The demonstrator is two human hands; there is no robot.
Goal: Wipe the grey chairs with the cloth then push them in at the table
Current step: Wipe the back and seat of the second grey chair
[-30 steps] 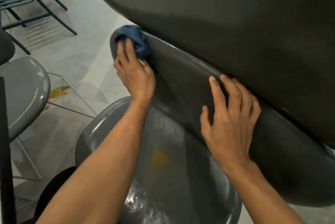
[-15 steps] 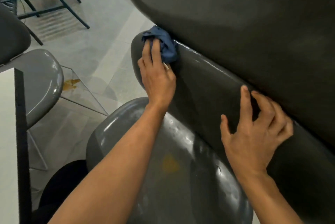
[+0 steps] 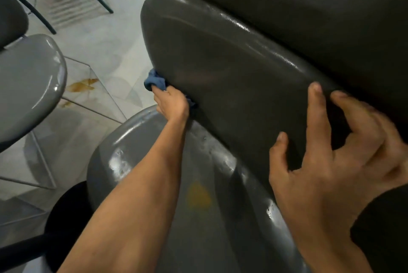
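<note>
Pinching the blue cloth (image 3: 155,81), the left hand (image 3: 173,102) wipes the chair back's (image 3: 231,69) left edge while the right hand (image 3: 331,151), fingers curled, steadies it

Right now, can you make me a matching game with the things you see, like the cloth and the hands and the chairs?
Things:
1. cloth
2. right hand
3. left hand
4. second grey chair

What fits:
A. stands off to the left on the pale floor, nobody touching it
B. blue and bunched up against the left edge of the chair's backrest
C. presses the cloth on the backrest, low down near the seat
D. grips the top edge of the backrest, thumb in front

Pairs: 1-B, 2-D, 3-C, 4-A
</note>
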